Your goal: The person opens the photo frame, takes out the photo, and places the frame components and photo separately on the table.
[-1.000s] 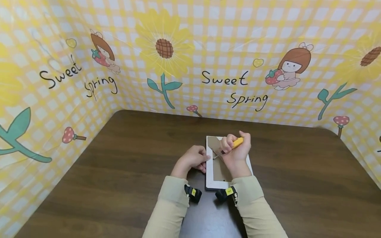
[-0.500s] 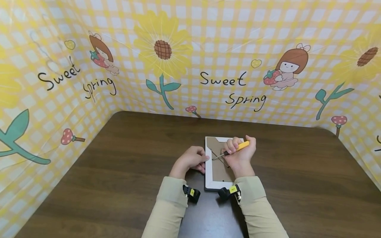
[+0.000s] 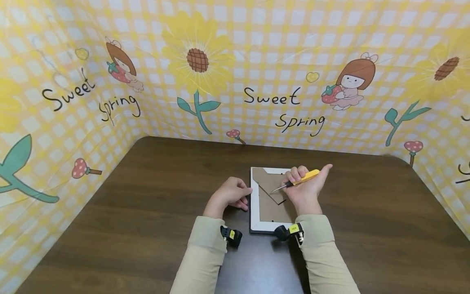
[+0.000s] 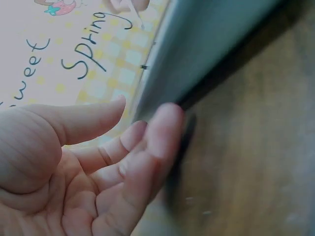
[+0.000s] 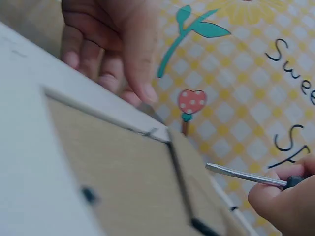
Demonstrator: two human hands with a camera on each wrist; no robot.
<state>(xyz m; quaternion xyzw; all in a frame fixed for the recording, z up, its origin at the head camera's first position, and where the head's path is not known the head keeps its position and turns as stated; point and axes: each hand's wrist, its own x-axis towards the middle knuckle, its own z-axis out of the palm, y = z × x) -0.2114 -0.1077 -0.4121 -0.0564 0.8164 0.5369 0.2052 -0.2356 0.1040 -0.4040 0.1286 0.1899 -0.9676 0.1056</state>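
Observation:
A picture frame (image 3: 255, 216) lies back side up on the table, with a white border around a brown backboard (image 3: 269, 213). My right hand (image 3: 310, 192) curls its fingers around the yellow handle of a screwdriver (image 3: 311, 174), the thumb stretched out away from it. The metal shaft (image 5: 241, 175) points left, its tip over the backboard. A dark bent line (image 3: 269, 196) runs across the board, and small black tabs (image 5: 89, 195) show along its edge. Beside the frame's left edge, my left hand (image 3: 229, 194) has loosely bent fingers, thumb apart from them, fingertips right at the frame's side.
The dark wooden table (image 3: 147, 212) extends on both sides of the frame. A yellow checked cloth (image 3: 257, 61) with flowers and lettering hangs behind and at the left. Black wrist cameras (image 3: 232, 236) sit on both sleeves.
My right hand has moved right with the screwdriver, whose tip has left the board's left edge. The dark bent line has come into view. My left hand has drawn slightly back from the border.

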